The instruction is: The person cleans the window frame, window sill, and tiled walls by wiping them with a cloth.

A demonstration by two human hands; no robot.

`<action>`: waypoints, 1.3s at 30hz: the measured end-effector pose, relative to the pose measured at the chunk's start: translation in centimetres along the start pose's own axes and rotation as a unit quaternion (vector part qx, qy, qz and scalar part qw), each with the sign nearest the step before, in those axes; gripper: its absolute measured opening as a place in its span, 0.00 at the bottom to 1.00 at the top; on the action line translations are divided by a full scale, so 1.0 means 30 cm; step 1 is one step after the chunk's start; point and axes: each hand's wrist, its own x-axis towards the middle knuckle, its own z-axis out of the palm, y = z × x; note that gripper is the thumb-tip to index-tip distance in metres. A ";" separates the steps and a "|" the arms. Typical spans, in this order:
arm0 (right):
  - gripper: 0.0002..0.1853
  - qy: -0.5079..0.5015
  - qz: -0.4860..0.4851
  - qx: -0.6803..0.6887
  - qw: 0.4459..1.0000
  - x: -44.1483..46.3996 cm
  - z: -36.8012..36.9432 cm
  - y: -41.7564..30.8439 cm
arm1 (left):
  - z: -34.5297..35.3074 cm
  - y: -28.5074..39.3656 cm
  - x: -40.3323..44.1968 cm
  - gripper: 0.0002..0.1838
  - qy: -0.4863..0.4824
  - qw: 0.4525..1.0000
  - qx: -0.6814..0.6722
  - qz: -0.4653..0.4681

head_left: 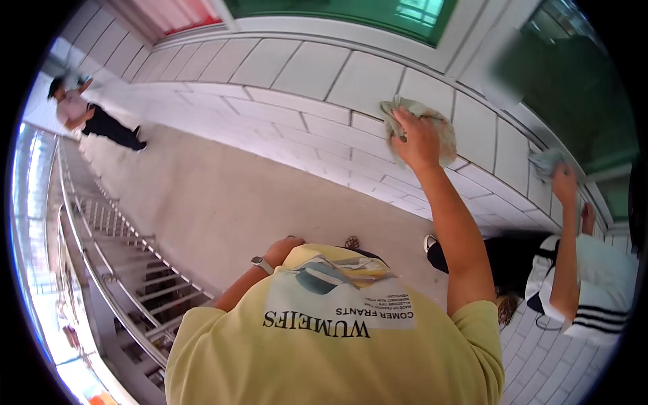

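Observation:
My right hand (418, 142) presses a crumpled, pale green-grey cloth (440, 128) against the edge of the white tiled ledge (364, 77) below the window. The cloth hangs partly over the ledge's front edge, and my fingers are bent over it. My left hand (283, 250), with a watch (260, 262) on the wrist, is down beside my waist at the yellow shirt. Its fingers are mostly hidden, so what it holds, if anything, does not show.
At the right, a co-worker's hand (564, 183) holds another cloth (545, 164) on the ledge. Another person (101, 118) stands by the wall at the far left. A metal railing (111, 277) runs along the left, beside the concrete floor (202, 182).

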 end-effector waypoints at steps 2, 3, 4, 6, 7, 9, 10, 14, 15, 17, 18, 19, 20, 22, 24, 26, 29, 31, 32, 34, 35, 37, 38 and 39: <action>0.31 -0.022 -0.007 -0.001 1.000 0.046 0.032 -0.042 | -0.002 0.015 -0.021 0.15 0.002 0.999 -0.007 -0.047; 0.31 -0.027 -0.018 0.007 0.999 0.067 0.051 -0.064 | -0.005 0.024 -0.027 0.15 -0.003 0.997 -0.011 -0.080; 0.31 -0.028 -0.025 0.013 0.999 0.088 0.068 -0.083 | 0.000 0.018 -0.030 0.15 -0.006 0.998 0.008 -0.070; 0.31 -0.033 -0.044 0.022 0.998 0.122 0.096 -0.116 | 0.028 -0.010 -0.049 0.14 0.023 0.997 -0.014 -0.077; 0.31 -0.025 -0.056 0.012 0.998 0.133 0.110 -0.136 | 0.041 -0.024 -0.062 0.14 0.044 0.996 -0.031 -0.077; 0.31 -0.019 -0.080 0.009 0.997 0.157 0.138 -0.172 | 0.025 -0.010 -0.074 0.14 0.014 0.994 -0.011 -0.105; 0.31 -0.029 -0.080 -0.016 0.996 0.167 0.151 -0.186 | 0.019 -0.005 -0.079 0.14 -0.024 0.992 0.014 -0.126; 0.33 -0.066 -0.095 -0.127 0.985 0.212 0.200 -0.259 | 0.042 -0.034 -0.115 0.11 0.021 0.991 0.014 -0.131; 0.33 -0.064 -0.107 -0.123 0.985 0.226 0.215 -0.277 | 0.048 -0.051 -0.127 0.11 0.032 0.990 0.010 -0.137; 0.34 -0.093 -0.086 -0.168 0.978 0.253 0.238 -0.309 | 0.050 -0.075 -0.145 0.11 0.046 0.990 -0.006 -0.131; 0.34 -0.091 -0.093 -0.168 0.977 0.269 0.245 -0.327 | 0.046 -0.085 -0.152 0.11 0.053 0.990 -0.009 -0.132; 0.34 -0.099 -0.089 -0.162 0.978 0.285 0.252 -0.346 | 0.043 -0.096 -0.159 0.11 0.050 0.990 -0.003 -0.130; 0.34 -0.105 -0.085 -0.157 0.978 0.305 0.261 -0.367 | 0.034 -0.111 -0.164 0.11 0.048 0.991 0.004 -0.128; 0.34 -0.100 -0.093 -0.150 0.979 0.335 0.284 -0.393 | 0.042 -0.175 -0.161 0.11 0.063 0.990 -0.002 -0.129; 0.34 -0.099 -0.093 -0.146 0.980 0.340 0.301 -0.407 | 0.005 -0.184 -0.180 0.11 0.069 0.990 -0.008 -0.126; 0.32 -0.045 -0.127 -0.133 0.982 0.326 0.299 -0.396 | -0.055 -0.177 -0.196 0.13 0.089 0.984 0.006 -0.156; 0.28 -0.029 -0.142 0.008 0.989 0.308 0.331 -0.354 | -0.191 -0.116 -0.230 0.15 0.155 0.981 0.028 -0.115; 0.23 -0.057 -0.030 0.076 0.995 0.272 0.309 -0.408 | -0.251 -0.131 -0.229 0.15 0.174 0.981 0.008 -0.089; 0.21 -0.105 0.076 0.276 0.953 0.249 0.258 -0.455 | -0.278 -0.127 -0.223 0.15 0.198 0.977 -0.012 -0.078; 0.20 -0.136 0.187 0.458 0.859 0.196 0.180 -0.520 | -0.360 -0.067 -0.218 0.15 0.214 0.972 -0.078 -0.056; 0.21 -0.125 0.230 0.621 0.739 0.168 0.153 -0.543 | -0.405 -0.032 -0.218 0.16 0.239 0.959 -0.143 -0.046; 0.22 -0.098 0.263 0.759 0.588 0.122 0.104 -0.570 | -0.473 0.022 -0.200 0.17 0.217 0.956 -0.186 -0.064; 0.23 -0.120 0.260 0.811 0.510 0.097 0.081 -0.578 | -0.491 0.045 -0.184 0.18 0.285 0.950 -0.130 -0.014; 0.25 -0.139 0.254 0.856 0.428 0.074 0.069 -0.577 | -0.511 0.076 -0.171 0.19 0.349 0.933 -0.074 0.037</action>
